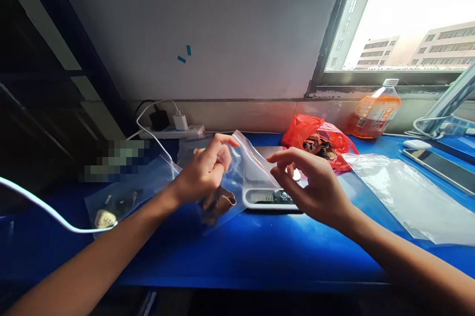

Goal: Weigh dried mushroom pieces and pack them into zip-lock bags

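Note:
Between my hands hangs a clear zip-lock bag (256, 160) with a red line along its slanting mouth. Curled brown dried pieces (223, 202) lie low inside it. My left hand (204, 170) is closed on the bag near the upper end of the zip strip. Thumb and fingertips of my right hand (309, 182) pinch the strip's lower end. Behind and below the bag sits a white digital scale (256, 199), partly covered by the bag and my right hand. Its display is too small to read surely.
A red plastic bag (302, 128) of dried brown pieces stands open behind the scale. Flat clear bags (408, 197), a phone (445, 170) and an orange drink bottle (378, 113) are at right. At left are another clear bag (148, 192), a white cable (48, 214) and a power strip (193, 131).

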The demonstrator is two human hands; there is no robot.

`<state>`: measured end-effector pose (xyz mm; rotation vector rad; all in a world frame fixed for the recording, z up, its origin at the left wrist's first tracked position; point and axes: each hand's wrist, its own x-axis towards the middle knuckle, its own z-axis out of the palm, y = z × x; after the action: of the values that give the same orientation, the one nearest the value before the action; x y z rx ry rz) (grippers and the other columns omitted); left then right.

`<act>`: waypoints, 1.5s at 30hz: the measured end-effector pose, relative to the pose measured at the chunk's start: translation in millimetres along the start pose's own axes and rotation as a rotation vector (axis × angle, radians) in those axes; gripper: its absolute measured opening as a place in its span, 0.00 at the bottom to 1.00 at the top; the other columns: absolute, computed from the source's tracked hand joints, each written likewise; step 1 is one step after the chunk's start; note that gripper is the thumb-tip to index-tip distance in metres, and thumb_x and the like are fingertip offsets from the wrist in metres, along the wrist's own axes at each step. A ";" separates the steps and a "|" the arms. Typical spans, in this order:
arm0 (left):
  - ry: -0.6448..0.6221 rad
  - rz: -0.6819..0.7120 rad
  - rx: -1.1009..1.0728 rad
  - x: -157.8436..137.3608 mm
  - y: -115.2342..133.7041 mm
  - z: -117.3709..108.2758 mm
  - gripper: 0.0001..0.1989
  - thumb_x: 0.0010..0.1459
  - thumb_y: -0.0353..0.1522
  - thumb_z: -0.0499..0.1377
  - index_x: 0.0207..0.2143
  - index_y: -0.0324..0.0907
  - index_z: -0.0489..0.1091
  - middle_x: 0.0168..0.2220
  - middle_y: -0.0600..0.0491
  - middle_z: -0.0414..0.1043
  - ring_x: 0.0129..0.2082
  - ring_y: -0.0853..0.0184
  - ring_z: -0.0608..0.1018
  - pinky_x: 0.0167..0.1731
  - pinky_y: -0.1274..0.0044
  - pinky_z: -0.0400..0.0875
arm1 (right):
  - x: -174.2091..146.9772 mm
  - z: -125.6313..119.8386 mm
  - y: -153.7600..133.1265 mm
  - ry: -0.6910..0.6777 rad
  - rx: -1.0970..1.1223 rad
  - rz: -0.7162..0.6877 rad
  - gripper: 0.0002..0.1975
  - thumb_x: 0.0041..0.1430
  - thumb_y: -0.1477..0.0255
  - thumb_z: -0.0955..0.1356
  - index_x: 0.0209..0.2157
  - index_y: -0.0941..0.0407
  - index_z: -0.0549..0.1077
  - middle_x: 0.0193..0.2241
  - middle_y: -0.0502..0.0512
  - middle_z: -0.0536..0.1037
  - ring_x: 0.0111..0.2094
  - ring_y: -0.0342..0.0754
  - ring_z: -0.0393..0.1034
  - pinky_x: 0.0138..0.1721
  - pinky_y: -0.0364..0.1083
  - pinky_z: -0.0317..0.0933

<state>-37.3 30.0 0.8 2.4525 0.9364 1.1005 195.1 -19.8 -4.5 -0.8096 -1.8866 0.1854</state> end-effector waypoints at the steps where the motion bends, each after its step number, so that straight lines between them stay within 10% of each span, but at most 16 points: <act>1: -0.021 0.039 0.010 -1.7 0.9 6.3 0.23 0.49 0.19 0.47 0.48 0.42 0.59 0.24 0.61 0.61 0.23 0.72 0.67 0.27 0.79 0.65 | 0.1 0.1 0.5 -0.012 0.014 0.022 0.04 0.60 0.74 0.65 0.37 0.57 0.72 0.28 0.51 0.76 0.27 0.40 0.69 0.29 0.41 0.62; 6: -0.059 0.112 0.014 -5.2 -2.3 20.1 0.24 0.49 0.17 0.45 0.48 0.42 0.59 0.23 0.61 0.60 0.23 0.73 0.67 0.27 0.80 0.66 | -0.4 0.5 5.6 -0.110 0.054 0.175 0.05 0.57 0.76 0.64 0.36 0.57 0.71 0.29 0.52 0.76 0.30 0.42 0.70 0.30 0.41 0.63; 20: -0.139 0.258 -0.041 -6.2 2.2 10.5 0.19 0.56 0.19 0.50 0.47 0.43 0.63 0.35 0.53 0.72 0.31 0.70 0.76 0.28 0.78 0.72 | 0.2 1.2 26.6 -0.316 0.022 0.011 0.08 0.60 0.70 0.69 0.41 0.54 0.80 0.35 0.55 0.72 0.32 0.43 0.68 0.32 0.43 0.66; 30: -0.089 0.194 -0.003 -5.2 -3.9 6.6 0.22 0.56 0.20 0.50 0.53 0.44 0.60 0.41 0.51 0.73 0.38 0.68 0.78 0.34 0.76 0.74 | -7.1 -3.2 17.8 -0.364 -0.323 -0.046 0.32 0.56 0.66 0.73 0.61 0.42 0.64 0.63 0.59 0.56 0.60 0.58 0.60 0.54 0.60 0.66; 37: -0.089 0.121 0.182 -5.2 -9.4 -2.2 0.21 0.63 0.30 0.53 0.59 0.45 0.57 0.45 0.49 0.74 0.45 0.63 0.77 0.47 0.67 0.72 | -5.8 -10.3 13.2 -0.424 -0.256 -0.039 0.47 0.48 0.56 0.75 0.64 0.54 0.53 0.65 0.68 0.48 0.68 0.62 0.45 0.61 0.62 0.57; 45: -0.226 0.391 0.360 -9.8 12.0 4.6 0.51 0.48 0.52 0.66 0.67 0.48 0.46 0.67 0.34 0.50 0.65 0.40 0.58 0.58 0.43 0.55 | -4.1 -12.0 13.6 -0.355 -0.103 -0.031 0.41 0.51 0.58 0.74 0.62 0.54 0.55 0.63 0.68 0.52 0.66 0.60 0.48 0.56 0.59 0.64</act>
<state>-33.4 14.5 -1.7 3.0732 0.6455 0.7849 212.6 -14.6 -8.4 -0.8585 -2.2568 0.2253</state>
